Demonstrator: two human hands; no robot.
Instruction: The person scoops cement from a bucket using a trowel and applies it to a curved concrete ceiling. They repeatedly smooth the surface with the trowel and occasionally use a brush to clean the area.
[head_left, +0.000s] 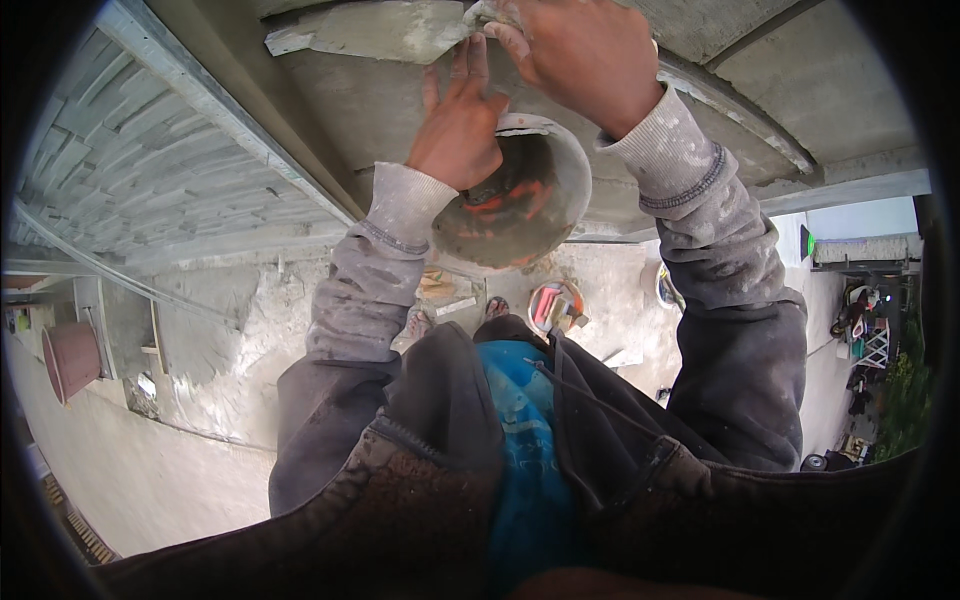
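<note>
My left hand [458, 135] reaches up with its fingers stretched out, their tips by the lower edge of a long, flat, pale grey piece [370, 32] smeared with mortar. Beside it, at the upper edge of the view, my right hand [585, 60] is closed near the right end of that piece. What its fingers grip is mostly hidden, so I cannot tell whether it is the piece itself or a tool. Just below both hands stands a round bucket [570, 195] with a mortar-coated rim and orange-red patches inside. Both cuffs are spotted with dried mortar.
A grey wall with raised strips [130, 150] rises at the left, bordered by a metal-coloured edge strip [230, 105]. Far below, a small bucket with things in it [556, 306] stands on the floor near my feet. A pinkish tub [72, 362] is at the far left.
</note>
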